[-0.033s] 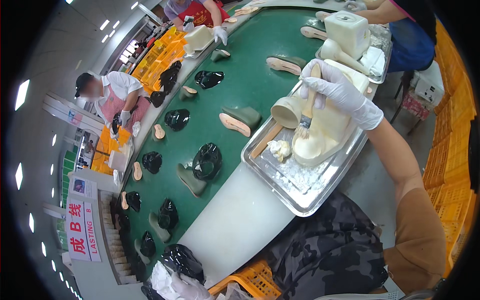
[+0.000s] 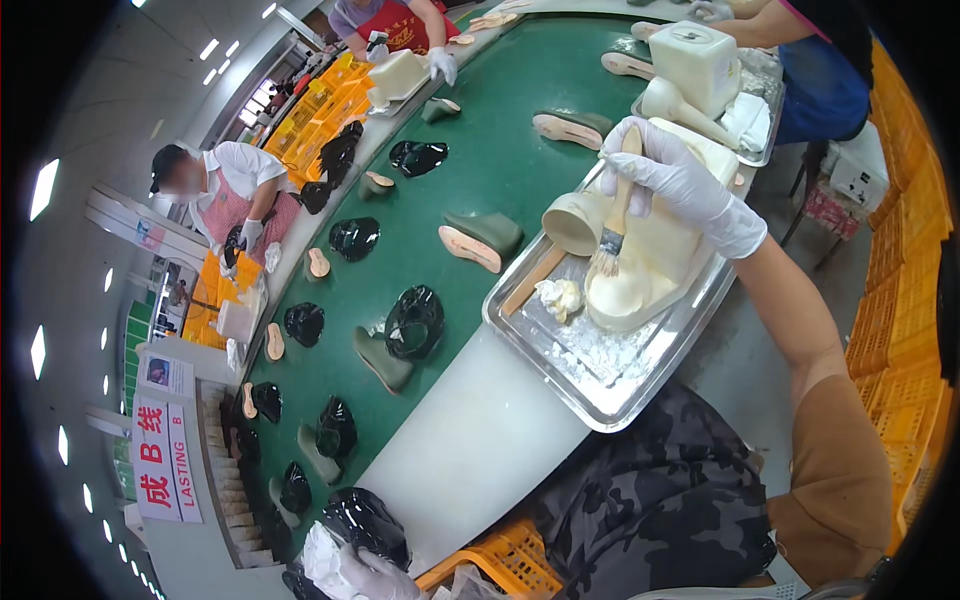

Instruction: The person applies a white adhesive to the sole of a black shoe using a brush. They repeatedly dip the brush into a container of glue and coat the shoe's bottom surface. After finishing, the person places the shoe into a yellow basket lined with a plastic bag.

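Note:
My right hand [image 2: 665, 185], in a thin white glove, grips a flat paintbrush [image 2: 618, 212] by its wooden handle. The bristles point down and touch the smeared mouth of a cream plastic glue bottle [image 2: 650, 285], which lies on its side in a metal tray [image 2: 610, 405]. A cream cup-like piece [image 2: 572, 224] sits left of the brush. At the lower edge my gloved left hand [image 2: 378, 578] is closed against a crumpled white cloth [image 2: 325, 558]. Touching this hand is a glossy black shoe upper [image 2: 365, 520]; its fingers are partly hidden.
A wooden stick [image 2: 533, 282] and a crumpled wad [image 2: 558, 298] lie in the tray. Green shoe lasts [image 2: 482, 238] and black uppers [image 2: 415, 322] cover the green conveyor [image 2: 530, 90]. An orange crate [image 2: 510, 560] stands by my lap. Co-workers [image 2: 245, 180] work across the belt and at the far right.

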The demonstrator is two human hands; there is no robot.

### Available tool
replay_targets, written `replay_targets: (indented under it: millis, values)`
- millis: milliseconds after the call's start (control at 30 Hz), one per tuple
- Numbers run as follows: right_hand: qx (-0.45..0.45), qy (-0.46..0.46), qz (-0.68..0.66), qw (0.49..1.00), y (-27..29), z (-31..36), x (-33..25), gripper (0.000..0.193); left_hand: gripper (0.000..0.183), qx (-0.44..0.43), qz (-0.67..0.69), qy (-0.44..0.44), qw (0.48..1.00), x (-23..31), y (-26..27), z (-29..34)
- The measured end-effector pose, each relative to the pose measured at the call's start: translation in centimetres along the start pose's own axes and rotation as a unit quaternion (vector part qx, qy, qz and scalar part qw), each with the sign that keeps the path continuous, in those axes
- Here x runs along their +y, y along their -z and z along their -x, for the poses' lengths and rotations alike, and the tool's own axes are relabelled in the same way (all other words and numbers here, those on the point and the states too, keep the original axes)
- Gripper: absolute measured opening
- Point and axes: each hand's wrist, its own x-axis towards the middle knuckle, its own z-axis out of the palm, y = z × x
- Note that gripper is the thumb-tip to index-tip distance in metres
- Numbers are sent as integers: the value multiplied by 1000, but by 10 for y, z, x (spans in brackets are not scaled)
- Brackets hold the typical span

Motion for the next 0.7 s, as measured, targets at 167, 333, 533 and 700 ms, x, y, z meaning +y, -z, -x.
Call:
replay_targets:
  millis: [167, 333, 533, 700]
  values:
    - [4, 6, -22, 1000, -17, 14, -5, 10, 35, -47, 450, 111, 885, 65, 8, -6]
    - [-36, 176, 301, 937, -49, 66, 9, 11, 51, -81, 571, 250, 777, 131, -18, -7]
    - [-67, 236, 397, 884, -60, 93, 22, 17, 51, -297, 689, 279, 600, 166, -32, -3]
    - [-45, 128, 301, 944, -54, 98, 26, 14, 40, -377, 677, 388, 498, 206, -25, -8]
